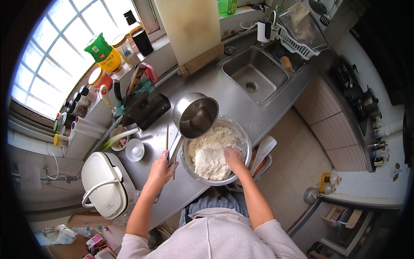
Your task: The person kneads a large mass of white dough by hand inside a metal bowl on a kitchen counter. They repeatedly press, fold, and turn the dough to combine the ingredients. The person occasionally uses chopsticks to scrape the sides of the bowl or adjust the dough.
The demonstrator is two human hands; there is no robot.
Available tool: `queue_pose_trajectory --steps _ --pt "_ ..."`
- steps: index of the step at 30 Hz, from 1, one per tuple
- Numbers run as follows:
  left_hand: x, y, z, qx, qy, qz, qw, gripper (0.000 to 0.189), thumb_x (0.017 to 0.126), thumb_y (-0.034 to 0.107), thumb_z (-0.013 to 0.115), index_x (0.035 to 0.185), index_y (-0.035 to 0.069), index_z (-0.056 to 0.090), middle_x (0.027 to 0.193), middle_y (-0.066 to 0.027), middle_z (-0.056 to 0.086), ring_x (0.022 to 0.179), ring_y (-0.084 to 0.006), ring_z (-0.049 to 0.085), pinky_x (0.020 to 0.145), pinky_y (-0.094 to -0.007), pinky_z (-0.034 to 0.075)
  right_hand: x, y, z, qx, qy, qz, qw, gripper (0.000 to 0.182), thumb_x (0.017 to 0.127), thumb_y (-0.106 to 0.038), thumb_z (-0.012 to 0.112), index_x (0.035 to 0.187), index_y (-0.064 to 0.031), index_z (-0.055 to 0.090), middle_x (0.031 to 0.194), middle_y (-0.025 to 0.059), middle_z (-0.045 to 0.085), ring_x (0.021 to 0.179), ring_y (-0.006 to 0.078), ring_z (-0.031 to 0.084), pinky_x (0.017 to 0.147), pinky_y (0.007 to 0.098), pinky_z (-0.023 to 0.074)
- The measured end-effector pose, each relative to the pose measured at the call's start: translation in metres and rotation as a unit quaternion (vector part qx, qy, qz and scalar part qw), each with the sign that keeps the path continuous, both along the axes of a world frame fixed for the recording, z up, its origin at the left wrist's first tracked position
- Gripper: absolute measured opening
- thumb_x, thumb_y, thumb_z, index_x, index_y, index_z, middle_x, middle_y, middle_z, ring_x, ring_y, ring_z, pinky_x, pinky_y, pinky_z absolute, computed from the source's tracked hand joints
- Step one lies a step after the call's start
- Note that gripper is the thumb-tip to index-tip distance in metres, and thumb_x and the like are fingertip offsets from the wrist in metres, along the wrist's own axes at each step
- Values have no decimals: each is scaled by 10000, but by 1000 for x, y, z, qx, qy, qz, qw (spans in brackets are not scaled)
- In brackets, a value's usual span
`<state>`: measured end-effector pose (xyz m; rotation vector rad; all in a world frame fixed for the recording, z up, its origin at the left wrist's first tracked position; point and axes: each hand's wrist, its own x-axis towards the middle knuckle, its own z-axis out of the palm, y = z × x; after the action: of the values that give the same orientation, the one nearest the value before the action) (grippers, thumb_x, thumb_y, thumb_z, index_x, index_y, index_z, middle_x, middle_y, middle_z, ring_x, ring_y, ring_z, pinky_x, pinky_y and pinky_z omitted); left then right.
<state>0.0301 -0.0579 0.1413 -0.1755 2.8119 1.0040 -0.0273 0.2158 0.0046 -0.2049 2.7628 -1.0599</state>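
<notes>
A wide metal bowl (247, 142) of rough, floury dough stands at the counter's front edge. My right hand (233, 158) is in the bowl, pressed against the right side of a pale dough lump (212, 163); its fingertips are partly hidden. Looser, crumbly dough (221, 136) lies behind the lump. My left hand (165, 168), dusted with flour, grips the handle of a stainless steel saucepan (195, 113). The pan is tilted over the bowl's back left rim, with what looks like some liquid inside. Chopsticks (167, 139) lie partly under my left hand.
Left on the steel counter (181, 191) are a small white bowl with an egg (137, 151), a bowl with a green onion (121, 137), a white lidded rice cooker (103, 184) and a dark knife holder (148, 110). A sink (255, 74) is set in at the back right.
</notes>
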Motion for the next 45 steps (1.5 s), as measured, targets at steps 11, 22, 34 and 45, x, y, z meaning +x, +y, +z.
queue_pose_trajectory --steps 11,22,34,45 --pt "8 -6 4 -41 31 -23 998 418 768 132 679 1086 -20 454 756 -224 590 690 -403 583 601 -453 450 -1 2 -9 2 -11 -1 1000 242 885 -237 465 932 -36 591 898 200 609 889 396 532 815 465 415" --pt "17 -26 20 334 -216 102 912 283 841 201 638 1006 24 491 659 0 478 492 -63 455 430 -233 381 -2 1 -7 -3 -10 2 1000 236 893 -236 458 882 -35 581 861 202 598 862 394 530 782 480 408" --pt "-106 -47 -61 397 -227 70 886 199 829 162 603 903 -11 538 783 -85 607 503 -103 512 431 -229 396 1 1 -15 41 3 -7 999 253 888 -257 469 923 -38 590 869 208 604 860 397 535 794 476 409" --pt "-167 -83 -109 264 -230 28 936 328 788 252 630 958 -23 574 806 -100 647 539 -138 590 489 -285 511 1 3 -14 42 13 2 999 220 896 -229 473 920 -40 581 850 227 590 831 419 522 762 490 411"
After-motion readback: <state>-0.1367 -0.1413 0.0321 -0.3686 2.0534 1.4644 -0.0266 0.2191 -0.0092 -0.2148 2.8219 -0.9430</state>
